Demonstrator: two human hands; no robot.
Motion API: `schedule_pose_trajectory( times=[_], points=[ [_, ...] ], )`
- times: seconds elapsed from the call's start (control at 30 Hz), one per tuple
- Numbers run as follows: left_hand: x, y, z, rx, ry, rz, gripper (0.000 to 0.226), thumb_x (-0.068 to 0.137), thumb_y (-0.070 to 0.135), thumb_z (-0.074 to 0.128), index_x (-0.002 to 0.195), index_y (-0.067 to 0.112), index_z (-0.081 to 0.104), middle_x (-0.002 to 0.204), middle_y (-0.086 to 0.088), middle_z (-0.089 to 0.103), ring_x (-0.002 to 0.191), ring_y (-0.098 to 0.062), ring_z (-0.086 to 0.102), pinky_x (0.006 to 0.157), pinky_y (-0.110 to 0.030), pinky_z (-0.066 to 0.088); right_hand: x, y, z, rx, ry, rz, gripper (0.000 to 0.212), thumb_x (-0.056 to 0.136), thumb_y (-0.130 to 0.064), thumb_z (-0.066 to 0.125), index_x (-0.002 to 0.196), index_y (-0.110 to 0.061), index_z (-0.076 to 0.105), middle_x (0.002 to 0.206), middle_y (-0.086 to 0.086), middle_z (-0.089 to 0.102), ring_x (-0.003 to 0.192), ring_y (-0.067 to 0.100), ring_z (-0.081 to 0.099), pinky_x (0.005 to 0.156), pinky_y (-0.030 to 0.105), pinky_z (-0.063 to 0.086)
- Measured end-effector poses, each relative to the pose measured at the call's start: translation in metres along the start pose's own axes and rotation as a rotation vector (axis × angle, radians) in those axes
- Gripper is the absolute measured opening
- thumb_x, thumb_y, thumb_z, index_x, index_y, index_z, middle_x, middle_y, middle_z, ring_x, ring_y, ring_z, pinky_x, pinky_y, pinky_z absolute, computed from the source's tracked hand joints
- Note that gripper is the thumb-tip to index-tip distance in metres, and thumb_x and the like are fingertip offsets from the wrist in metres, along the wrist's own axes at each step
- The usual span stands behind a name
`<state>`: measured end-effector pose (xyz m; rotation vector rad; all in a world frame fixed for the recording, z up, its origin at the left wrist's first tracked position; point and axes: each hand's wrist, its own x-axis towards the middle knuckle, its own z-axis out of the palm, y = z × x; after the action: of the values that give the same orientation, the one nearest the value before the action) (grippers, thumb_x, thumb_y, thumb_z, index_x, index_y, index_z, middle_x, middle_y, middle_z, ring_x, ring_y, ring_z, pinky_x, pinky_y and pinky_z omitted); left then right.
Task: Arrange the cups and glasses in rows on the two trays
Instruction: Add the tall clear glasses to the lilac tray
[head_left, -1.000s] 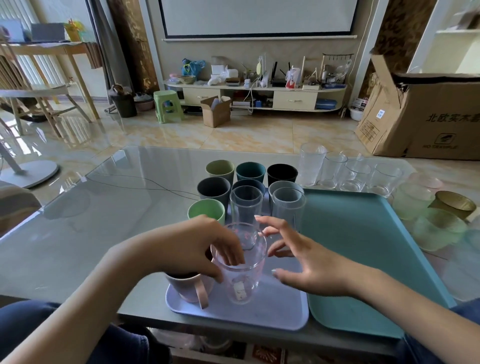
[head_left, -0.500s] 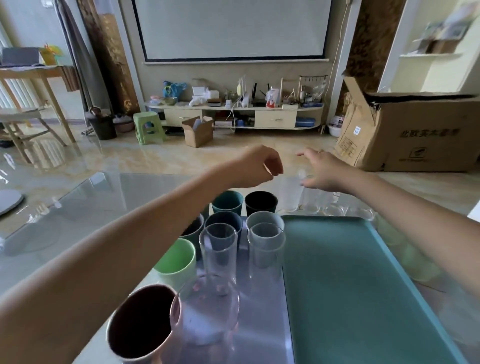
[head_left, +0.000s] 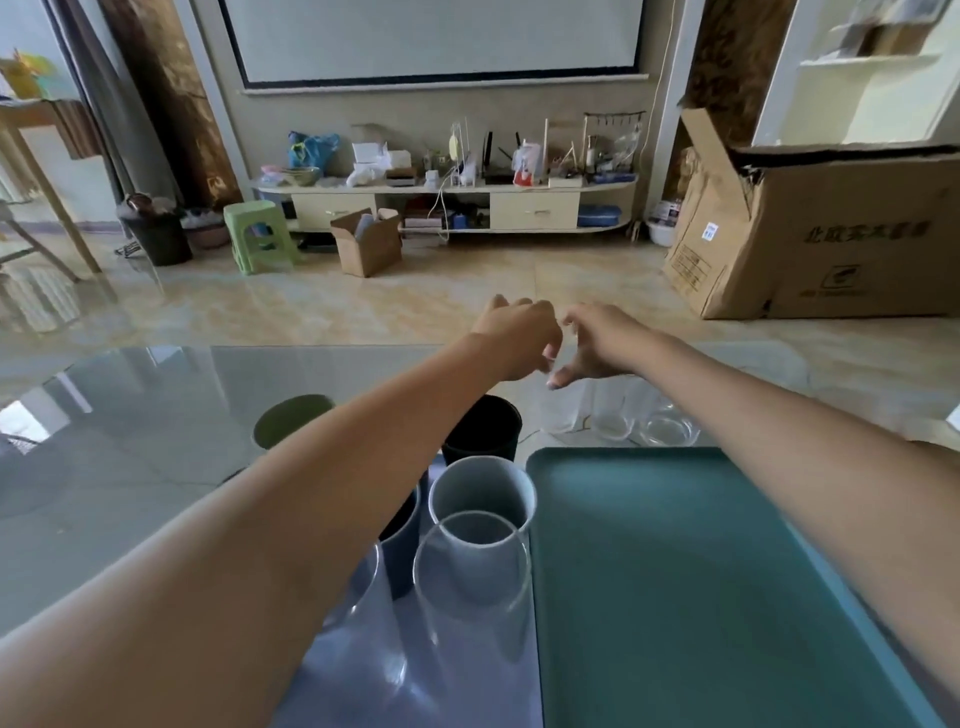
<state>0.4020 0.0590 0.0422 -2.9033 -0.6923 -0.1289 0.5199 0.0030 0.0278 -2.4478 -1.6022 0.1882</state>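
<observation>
Glass table; loosely curled fingers, nothing held.

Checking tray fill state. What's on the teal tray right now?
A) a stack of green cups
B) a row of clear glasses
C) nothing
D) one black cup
C: the teal tray shows only bare surface; the clear glasses stand on the table beyond its far edge.
</observation>
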Motion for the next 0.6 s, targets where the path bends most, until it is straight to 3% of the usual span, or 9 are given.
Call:
schedule_pose_trajectory(
  times=[0.23,0.33,0.43,0.53,0.6],
  points=[
    [-0.032,-0.008,-0.057,-0.111,0.207,0.029,0.019,0.087,0.029,0.061,0.105,0.025,0.067,0.133,0.002,0.049,0.125,-0.018,0.043,0.102,-0.036,0.028,-0.028,-0.012,-0.047,0.179,0.247,-0.100,0.094,0.055,-0.043,0.086,0.132,-0.010,0.043,0.132,0.010,0.052,0.115,0.025,0.051,0.087,0.031,0.041],
    [-0.063,-0.006,-0.098,-0.250,0.363,0.020,0.021,0.089,0.012,0.056,0.100,0.023,0.071,0.131,0.004,0.055,0.120,-0.016,0.050,0.102,-0.034,0.035,-0.059,-0.025,-0.079,0.180,0.322,-0.140,0.086,0.056,-0.043,0.085,0.123,-0.007,0.045,0.120,0.012,0.054,0.101,0.023,0.051,0.077,0.030,0.043],
    [-0.110,-0.008,-0.133,-0.413,0.497,-0.052,0.033,0.088,-0.001,0.051,0.089,0.021,0.075,0.115,0.001,0.067,0.103,-0.016,0.062,0.092,-0.034,0.049,-0.103,-0.029,-0.104,0.137,0.347,-0.113,0.087,0.057,-0.044,0.084,0.124,-0.007,0.043,0.120,0.012,0.052,0.094,0.019,0.048,0.073,0.029,0.041],
    [-0.169,-0.025,-0.150,-0.480,0.501,-0.146,0.037,0.084,-0.004,0.056,0.081,0.029,0.073,0.096,-0.003,0.072,0.081,-0.016,0.064,0.078,-0.033,0.055,-0.158,-0.029,-0.116,0.091,0.329,-0.060,0.092,0.056,-0.047,0.084,0.129,-0.011,0.041,0.128,0.009,0.048,0.102,0.019,0.047,0.080,0.030,0.042],
    [-0.210,-0.041,-0.150,-0.597,0.494,-0.221,0.036,0.082,-0.007,0.058,0.081,0.027,0.072,0.084,-0.003,0.071,0.080,-0.023,0.065,0.081,-0.040,0.056,-0.198,-0.027,-0.116,0.083,0.327,-0.070,0.095,0.055,-0.047,0.084,0.130,-0.010,0.040,0.131,0.010,0.048,0.111,0.023,0.049,0.086,0.031,0.041]
  ],
)
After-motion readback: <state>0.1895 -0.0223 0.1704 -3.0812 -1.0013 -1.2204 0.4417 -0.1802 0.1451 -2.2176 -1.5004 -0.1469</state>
